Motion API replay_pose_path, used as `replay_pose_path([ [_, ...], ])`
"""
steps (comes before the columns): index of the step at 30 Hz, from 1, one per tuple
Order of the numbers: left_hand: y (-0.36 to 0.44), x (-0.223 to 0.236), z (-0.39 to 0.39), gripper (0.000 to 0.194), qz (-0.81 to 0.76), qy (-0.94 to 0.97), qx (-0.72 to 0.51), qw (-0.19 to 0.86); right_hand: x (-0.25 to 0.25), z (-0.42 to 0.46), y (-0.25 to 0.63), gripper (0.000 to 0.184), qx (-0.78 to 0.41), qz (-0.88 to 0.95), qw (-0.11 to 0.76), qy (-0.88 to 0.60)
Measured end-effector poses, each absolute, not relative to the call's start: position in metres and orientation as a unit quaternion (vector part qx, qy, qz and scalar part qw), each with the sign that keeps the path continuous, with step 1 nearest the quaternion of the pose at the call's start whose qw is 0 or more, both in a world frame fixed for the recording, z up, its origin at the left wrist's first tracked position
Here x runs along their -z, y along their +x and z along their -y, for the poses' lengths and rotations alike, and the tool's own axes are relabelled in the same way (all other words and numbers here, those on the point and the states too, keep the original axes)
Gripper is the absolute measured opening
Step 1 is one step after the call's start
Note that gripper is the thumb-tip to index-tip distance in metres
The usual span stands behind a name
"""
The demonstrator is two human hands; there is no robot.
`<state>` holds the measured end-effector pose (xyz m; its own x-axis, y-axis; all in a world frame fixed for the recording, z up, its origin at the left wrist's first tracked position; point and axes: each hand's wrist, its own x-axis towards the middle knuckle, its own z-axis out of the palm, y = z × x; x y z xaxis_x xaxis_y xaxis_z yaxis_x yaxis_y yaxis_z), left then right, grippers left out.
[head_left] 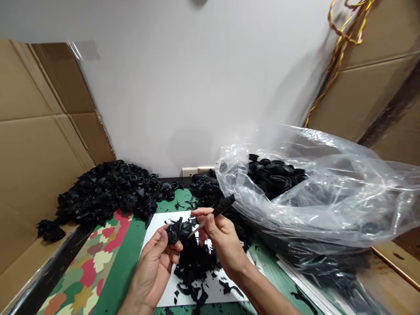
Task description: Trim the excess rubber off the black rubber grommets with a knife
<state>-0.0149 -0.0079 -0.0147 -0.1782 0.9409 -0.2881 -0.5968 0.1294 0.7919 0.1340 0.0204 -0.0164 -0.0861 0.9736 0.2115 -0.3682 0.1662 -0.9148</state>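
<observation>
My left hand (154, 260) pinches a round, ribbed black rubber part (173, 234) between thumb and fingers, above a white sheet (166, 297). In my right hand (221, 238) is a thin-bladed knife (225, 204) with a black wrapped handle. Its narrow tip points down-left, close beside the rubber part; whether it touches the rubber I cannot tell. Black rubber scraps (195, 262) lie heaped on the sheet beneath both hands, with loose slivers around them.
At the left is a large pile of black rubber parts (108, 192). A clear plastic bag (328, 205) of ribbed rubber parts (274, 175) stands right. More scraps (206, 186) lie by the wall. Cardboard (39, 109) flanks the green tabletop (118, 271); yellow-brown twisted wire (337, 52) hangs right.
</observation>
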Motion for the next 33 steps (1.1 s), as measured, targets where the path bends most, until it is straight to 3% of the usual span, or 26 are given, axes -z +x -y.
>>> replay_pose_path([
  [9,-0.015,0.022,0.009,0.044,-0.422,0.219,-0.618,0.626,0.021,-0.014,0.121,0.035,-0.610,0.454,0.591,-0.271],
  [25,-0.009,0.020,0.008,0.045,-0.446,0.222,-0.613,0.612,0.018,-0.012,0.119,0.041,-0.636,0.446,0.553,-0.301],
  [28,-0.008,0.022,0.010,0.046,-0.462,0.243,-0.595,0.611,0.016,-0.011,0.122,0.030,-0.543,0.529,0.574,-0.308],
  [33,-0.007,0.026,0.014,0.042,-0.470,0.287,-0.549,0.629,0.015,-0.017,0.134,0.019,-0.238,0.681,0.622,-0.306],
])
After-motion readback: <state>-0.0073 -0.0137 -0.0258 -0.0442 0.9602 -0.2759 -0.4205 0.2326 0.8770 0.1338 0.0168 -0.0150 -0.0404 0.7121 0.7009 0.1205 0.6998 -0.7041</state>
